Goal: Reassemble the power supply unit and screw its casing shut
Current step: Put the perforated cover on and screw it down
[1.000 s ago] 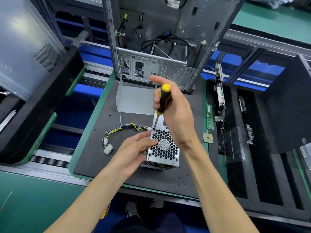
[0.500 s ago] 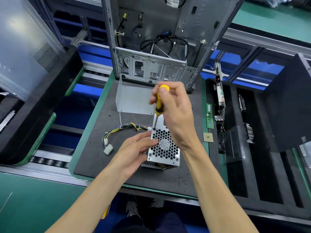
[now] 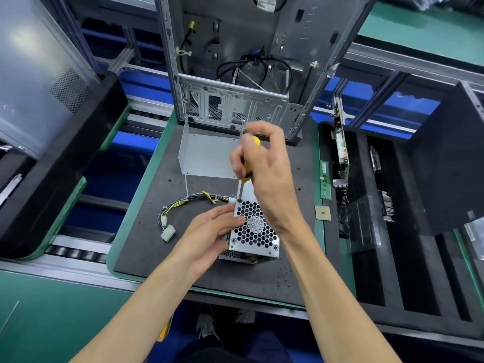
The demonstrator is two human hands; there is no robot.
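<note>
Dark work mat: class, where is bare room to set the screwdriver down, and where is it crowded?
Bare patches on the dark mat: the near strip in front of the power supply unit, and the left side around the cable bundle. Crowded: the middle, where both hands work, and the back, where the metal cover and computer chassis stand.

right hand (image 3: 264,176) gripping a yellow-handled screwdriver (image 3: 247,163), tip set upright at the far left corner of the power supply unit (image 3: 254,231). left hand (image 3: 209,231) steadying the unit's left side, fingers (image 3: 231,218) on the honeycomb grille. wire bundle (image 3: 188,203) trailing left across the dark worktop (image 3: 157,244); open computer case (image 3: 235,74) standing behind.
</note>
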